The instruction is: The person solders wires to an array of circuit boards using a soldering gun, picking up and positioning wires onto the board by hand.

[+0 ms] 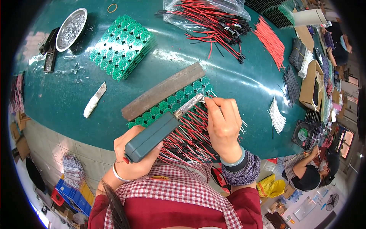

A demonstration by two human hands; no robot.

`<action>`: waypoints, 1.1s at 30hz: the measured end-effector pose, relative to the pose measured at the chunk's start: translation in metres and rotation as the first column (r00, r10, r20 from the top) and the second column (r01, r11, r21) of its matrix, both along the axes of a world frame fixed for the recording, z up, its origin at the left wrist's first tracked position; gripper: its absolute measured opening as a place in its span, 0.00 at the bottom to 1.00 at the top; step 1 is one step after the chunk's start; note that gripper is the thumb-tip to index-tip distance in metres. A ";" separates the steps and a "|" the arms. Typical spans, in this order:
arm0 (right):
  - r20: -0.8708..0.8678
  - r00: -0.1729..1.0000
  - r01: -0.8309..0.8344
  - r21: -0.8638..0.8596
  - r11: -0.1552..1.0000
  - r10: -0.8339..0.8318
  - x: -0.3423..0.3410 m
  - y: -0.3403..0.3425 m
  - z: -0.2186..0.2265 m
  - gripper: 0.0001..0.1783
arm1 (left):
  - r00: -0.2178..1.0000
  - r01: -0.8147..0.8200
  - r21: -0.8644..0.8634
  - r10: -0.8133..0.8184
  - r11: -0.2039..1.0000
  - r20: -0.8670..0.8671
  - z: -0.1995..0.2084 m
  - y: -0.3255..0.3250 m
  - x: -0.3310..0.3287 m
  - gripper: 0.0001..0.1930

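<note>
My left hand (133, 152) is closed around the blocky dark green handle of a soldering iron (152, 135). Its silvery tip reaches the right end of a panel of round green circuit boards (164, 107). Close beside that tip, my right hand (225, 126) pinches a thin wire, mostly hidden by the fingers. Many red, black and white wires (190, 133) fan out from the panel toward me, partly under my hands. A flat, worn metal bar (164, 89) lies along the panel's far edge.
A stack of green circuit panels (122, 45), a white-handled knife (94, 100) and a metal bowl (71, 29) lie to the left. Wire bundles in a plastic bag (213, 19), red wires (270, 42) and white wires (277, 116) lie beyond. A fan (304, 134) and a co-worker (309, 168) are at right.
</note>
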State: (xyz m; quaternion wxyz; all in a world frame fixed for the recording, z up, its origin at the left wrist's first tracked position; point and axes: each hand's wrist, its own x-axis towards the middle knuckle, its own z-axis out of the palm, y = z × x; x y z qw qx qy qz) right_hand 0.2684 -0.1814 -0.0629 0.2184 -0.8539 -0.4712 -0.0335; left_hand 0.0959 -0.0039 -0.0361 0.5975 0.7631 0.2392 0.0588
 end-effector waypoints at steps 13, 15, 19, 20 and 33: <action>0.024 1.000 0.008 0.003 1.000 -0.008 -0.001 0.002 0.001 0.19 | 0.998 -0.058 0.069 0.057 0.996 0.013 0.005 -0.002 -0.010 0.13; 0.056 0.998 0.006 0.060 0.998 -0.009 -0.002 0.003 0.001 0.19 | 0.999 -0.028 0.115 0.024 0.993 0.035 0.005 -0.002 -0.011 0.13; 0.023 1.000 -0.007 0.089 0.996 0.005 -0.012 0.006 0.008 0.19 | 0.998 -0.061 0.082 0.059 0.995 0.026 0.004 -0.001 -0.019 0.13; 0.006 1.000 -0.019 0.086 0.996 0.018 -0.013 0.006 0.007 0.19 | 0.998 -0.053 0.110 0.050 0.993 0.030 0.004 -0.001 -0.019 0.13; -0.030 0.999 -0.029 0.023 0.999 0.030 -0.017 0.006 0.005 0.20 | 1.000 -0.016 0.056 0.016 0.998 0.015 0.003 0.001 -0.021 0.11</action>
